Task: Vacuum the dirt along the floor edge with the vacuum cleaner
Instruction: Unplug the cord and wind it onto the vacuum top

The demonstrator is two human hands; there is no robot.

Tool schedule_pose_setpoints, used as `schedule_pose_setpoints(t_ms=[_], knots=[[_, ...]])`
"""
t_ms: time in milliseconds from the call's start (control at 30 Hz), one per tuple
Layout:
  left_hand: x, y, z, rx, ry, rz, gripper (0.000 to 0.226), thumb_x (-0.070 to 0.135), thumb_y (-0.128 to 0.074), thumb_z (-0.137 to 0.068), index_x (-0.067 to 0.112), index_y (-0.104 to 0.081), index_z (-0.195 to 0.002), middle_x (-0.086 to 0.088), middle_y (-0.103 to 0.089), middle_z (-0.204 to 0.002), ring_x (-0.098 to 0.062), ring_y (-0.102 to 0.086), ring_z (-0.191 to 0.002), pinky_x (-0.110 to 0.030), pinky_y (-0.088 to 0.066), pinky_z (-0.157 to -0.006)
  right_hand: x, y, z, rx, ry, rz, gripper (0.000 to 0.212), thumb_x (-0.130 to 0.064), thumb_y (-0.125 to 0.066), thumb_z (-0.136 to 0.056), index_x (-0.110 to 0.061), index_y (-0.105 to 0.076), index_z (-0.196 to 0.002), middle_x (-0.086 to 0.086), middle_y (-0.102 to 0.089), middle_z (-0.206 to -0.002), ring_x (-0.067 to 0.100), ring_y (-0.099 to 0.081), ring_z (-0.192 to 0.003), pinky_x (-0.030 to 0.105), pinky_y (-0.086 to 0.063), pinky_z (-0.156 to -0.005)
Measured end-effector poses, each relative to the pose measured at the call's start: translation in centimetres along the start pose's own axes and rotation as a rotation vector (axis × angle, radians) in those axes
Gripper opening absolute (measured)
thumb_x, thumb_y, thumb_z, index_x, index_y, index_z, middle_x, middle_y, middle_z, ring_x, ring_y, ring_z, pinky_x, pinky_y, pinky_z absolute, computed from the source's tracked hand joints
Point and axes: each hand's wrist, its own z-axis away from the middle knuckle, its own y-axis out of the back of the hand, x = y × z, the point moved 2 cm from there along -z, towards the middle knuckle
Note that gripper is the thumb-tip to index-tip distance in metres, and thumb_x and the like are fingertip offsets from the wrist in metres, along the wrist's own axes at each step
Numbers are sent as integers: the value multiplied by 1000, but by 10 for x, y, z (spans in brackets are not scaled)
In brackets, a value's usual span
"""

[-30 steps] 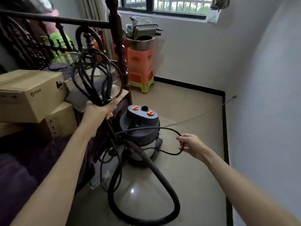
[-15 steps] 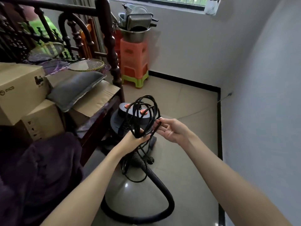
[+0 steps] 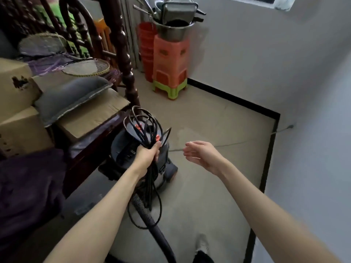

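The left hand (image 3: 147, 154) sits at centre frame, fingers curled tight round a bundle of black cord (image 3: 147, 130) looped above and trailing below it; the right hand (image 3: 200, 155) hovers just right of centre, fingers straight and loosely together, holding nothing; the vacuum cleaner (image 3: 123, 149) stands on the floor behind the left hand, its hose (image 3: 152, 223) running toward the lower edge.

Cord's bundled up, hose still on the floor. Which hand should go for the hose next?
Right, probably. The right hand is open and holds nothing, hovering above the floor beside the vacuum cleaner. The left hand grips the coiled cord, so it is occupied. The hose runs along the floor below both arms.
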Motion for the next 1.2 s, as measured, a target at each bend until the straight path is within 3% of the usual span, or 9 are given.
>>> schedule_pose_setpoints(t_ms=[200, 367, 500, 600, 700, 833, 1000, 1100, 1200], knots=[[2, -32, -33, 220, 262, 322, 29, 13, -67, -87, 10, -54, -61, 2, -46, -43, -16, -42, -49, -30, -36, -58, -15, 47, -29, -111, 105, 462, 27, -21, -54, -98, -8, -59, -121, 7, -64, -108, 15, -58, -94, 19, -46, -71], [7, -35, -53, 317, 304, 400, 20, 11, -65, -88, 7, -58, -70, 2, -50, -42, -10, -48, -40, -24, -42, -55, -7, 35, -62, -270, 170, 736, 54, -32, -65, -92, -8, -48, -138, 9, -58, -133, 20, -55, -122, 28, -44, -99], [10, -28, -75, 319, 282, 358, 27, 11, -67, -87, 8, -56, -62, 0, -54, -46, -14, -52, -50, -27, -46, -59, 0, 0, -87, -393, 246, 788, 79, -47, -72, -83, -11, -39, -145, 4, -44, -148, 11, -42, -131, 22, -33, -100], [7, -13, -92, 337, 264, 328, 28, 14, -68, -85, 9, -57, -60, -1, -57, -52, -16, -55, -55, -29, -48, -63, 8, -32, -110, -451, 273, 862, 98, -57, -73, -77, -11, -29, -152, 5, -33, -155, 20, -29, -144, 38, -28, -117], [3, 8, -115, 339, 252, 303, 27, 19, -69, -85, 9, -57, -63, -4, -56, -58, -18, -58, -57, -30, -50, -63, 16, -63, -133, -482, 273, 874, 105, -67, -69, -73, -16, -25, -153, 2, -32, -157, 19, -26, -145, 43, -27, -118], [-14, 30, -161, 236, 313, 446, 21, 18, -64, -89, 5, -57, -75, -9, -52, -66, -21, -57, -58, -31, -54, -58, 22, -92, -174, -466, 268, 764, 89, -62, -74, -68, -25, -43, -143, -7, -56, -138, 13, -48, -130, 43, -39, -110], [-41, 49, -212, 177, 427, 597, 33, 15, -66, -87, 9, -60, -55, -4, -53, -54, -16, -59, -51, -33, -57, -64, 42, -122, -235, -420, 142, 842, 82, -48, -77, -68, -16, -47, -137, 4, -56, -129, 23, -48, -125, 42, -43, -105], [-56, 62, -235, 140, 463, 646, 40, 14, -67, -87, 11, -64, -47, -3, -56, -52, -16, -64, -56, -37, -57, -76, 54, -133, -260, -352, 78, 896, 53, -39, -72, -75, -16, -52, -118, 4, -56, -112, 23, -54, -108, 41, -49, -90], [-66, 68, -251, 134, 468, 670, 35, 12, -67, -85, 11, -69, -51, -2, -56, -53, -14, -62, -57, -33, -58, -78, 64, -140, -278, -281, 135, 1012, 27, -35, -65, -82, -14, -55, -96, 6, -54, -95, 27, -55, -93, 39, -47, -76]])
